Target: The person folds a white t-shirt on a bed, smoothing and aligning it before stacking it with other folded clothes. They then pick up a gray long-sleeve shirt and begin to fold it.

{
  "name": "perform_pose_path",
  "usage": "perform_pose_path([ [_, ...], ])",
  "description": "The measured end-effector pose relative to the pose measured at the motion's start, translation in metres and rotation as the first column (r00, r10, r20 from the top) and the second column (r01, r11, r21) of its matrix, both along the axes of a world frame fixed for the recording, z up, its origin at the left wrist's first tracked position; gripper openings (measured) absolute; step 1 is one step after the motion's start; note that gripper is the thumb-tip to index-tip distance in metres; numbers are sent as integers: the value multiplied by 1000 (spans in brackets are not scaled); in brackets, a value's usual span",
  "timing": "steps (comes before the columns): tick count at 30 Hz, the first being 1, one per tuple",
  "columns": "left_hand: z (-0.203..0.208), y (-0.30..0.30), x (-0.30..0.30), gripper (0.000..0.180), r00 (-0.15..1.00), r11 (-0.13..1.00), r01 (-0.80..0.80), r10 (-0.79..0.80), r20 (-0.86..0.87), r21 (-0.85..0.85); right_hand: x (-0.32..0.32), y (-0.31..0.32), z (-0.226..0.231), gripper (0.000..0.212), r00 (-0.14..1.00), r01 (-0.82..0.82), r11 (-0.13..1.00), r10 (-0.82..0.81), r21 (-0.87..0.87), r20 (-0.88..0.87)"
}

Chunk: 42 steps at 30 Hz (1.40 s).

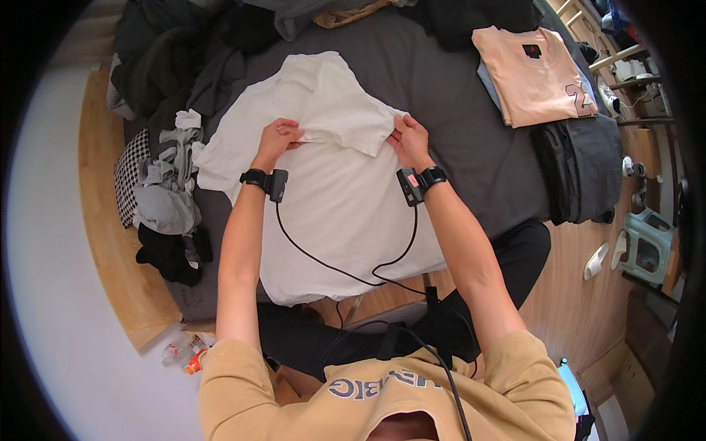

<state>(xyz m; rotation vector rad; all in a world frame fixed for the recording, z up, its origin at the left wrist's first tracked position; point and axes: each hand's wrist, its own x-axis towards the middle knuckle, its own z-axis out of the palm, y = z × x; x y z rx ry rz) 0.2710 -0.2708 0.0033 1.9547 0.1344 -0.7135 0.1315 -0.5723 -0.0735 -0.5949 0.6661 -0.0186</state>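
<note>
A white T-shirt lies spread over the dark grey bed sheet, its far part partly folded over, with a sleeve toward the right. My left hand is closed on the cloth near the middle of that fold, fingertips pinching it. On the right, my right hand grips the sleeve's outer edge between thumb and fingers. The shirt's lower part hangs toward my lap at the near edge of the bed. Both wrists carry black strapped devices joined by a cable that runs across the shirt.
Folded shirts with a peach one on top lie at the far right, beside folded dark trousers. Crumpled grey clothes and dark garments are heaped along the left. A blue-grey stool and pale slippers are on the floor.
</note>
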Motion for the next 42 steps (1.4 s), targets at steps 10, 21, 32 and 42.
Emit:
perform_pose_path([
  [10, 15, -27, -12, 50, 995, 993, 103, -102, -22, 54, -5, 5, 26, 27, 998, -60, 990, 61, -127, 7],
  [21, 1, -16, -46, 26, 263, 674, 203, -737, 623, 711, -47, 36, 52, 29, 940, -293, 940, 251, -173, -229],
  [32, -25, 14, -44, 11, 556, 865, 222, -491, 670, 450, -53, 38, 35, 19, 963, -244, 924, 194, -294, -187],
  [42, -31, -7, -1, 32, 954, 962, 50, -125, 274, 268, -55, 26, 49, 25, 891, -452, 710, 337, -540, -303],
])
